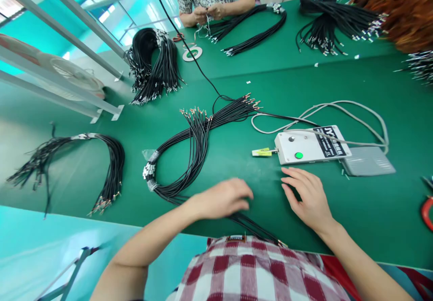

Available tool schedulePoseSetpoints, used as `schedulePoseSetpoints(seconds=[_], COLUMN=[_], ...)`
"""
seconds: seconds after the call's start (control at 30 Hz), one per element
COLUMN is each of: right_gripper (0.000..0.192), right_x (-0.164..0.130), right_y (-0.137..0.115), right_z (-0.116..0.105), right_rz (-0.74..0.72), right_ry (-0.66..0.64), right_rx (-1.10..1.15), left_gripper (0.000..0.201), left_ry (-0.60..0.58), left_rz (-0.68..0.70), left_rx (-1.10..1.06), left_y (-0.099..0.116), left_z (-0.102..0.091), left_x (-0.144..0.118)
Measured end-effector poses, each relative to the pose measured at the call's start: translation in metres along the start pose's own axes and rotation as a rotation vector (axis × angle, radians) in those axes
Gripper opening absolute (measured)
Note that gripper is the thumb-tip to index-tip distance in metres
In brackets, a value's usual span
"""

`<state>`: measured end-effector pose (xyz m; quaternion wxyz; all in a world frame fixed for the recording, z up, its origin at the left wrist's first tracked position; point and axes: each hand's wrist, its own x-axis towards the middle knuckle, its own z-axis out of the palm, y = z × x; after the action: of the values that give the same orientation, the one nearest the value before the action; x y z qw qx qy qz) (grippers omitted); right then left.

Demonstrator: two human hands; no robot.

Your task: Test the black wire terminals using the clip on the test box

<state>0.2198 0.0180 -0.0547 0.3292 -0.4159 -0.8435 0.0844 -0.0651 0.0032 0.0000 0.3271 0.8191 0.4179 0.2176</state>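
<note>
My left hand point(221, 198) curls over the black cable bundle point(192, 152), running toward upper centre; right hand point(309, 197) spread flat, empty, farther right.

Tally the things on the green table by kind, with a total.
Black wire bundles: 6, one by the left hand
White control box beyond the right hand: 1
Grey foot pedal: 1
Tape roll: 1
Orange wire heap: 1
Total: 10
</note>
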Motion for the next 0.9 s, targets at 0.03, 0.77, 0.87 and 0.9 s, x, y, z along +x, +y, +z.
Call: schedulePoseSetpoints(seconds=[0.03, 0.77, 0.87, 0.9], right_gripper=[0.02, 0.017, 0.02, 0.021], right_x=[0.0, 0.004, 0.011, 0.013], right_y=[-0.001, -0.012, -0.014, -0.014], right_z=[0.0, -0.001, -0.003, -0.003], right_rz=[-0.005, 0.573, 0.667, 0.689], right_ry=[-0.013, -0.196, -0.181, -0.172], right_rx=[0.013, 0.805, 0.972, 1.004], left_gripper=[0.016, 0.014, 0.016, 0.016], left_ry=[-0.249, -0.071, -0.031, -0.003], left_rz=[0.073, -0.579, -0.538, -0.508], left_rx=[0.079, -0.714, -0.6, -0.529], left_y=[0.011, 0.005, 0.012, 0.014], left_z=[0.02, 0.039, 0.039, 0.039], left_x=[-0.006, 0.004, 0.006, 0.007])
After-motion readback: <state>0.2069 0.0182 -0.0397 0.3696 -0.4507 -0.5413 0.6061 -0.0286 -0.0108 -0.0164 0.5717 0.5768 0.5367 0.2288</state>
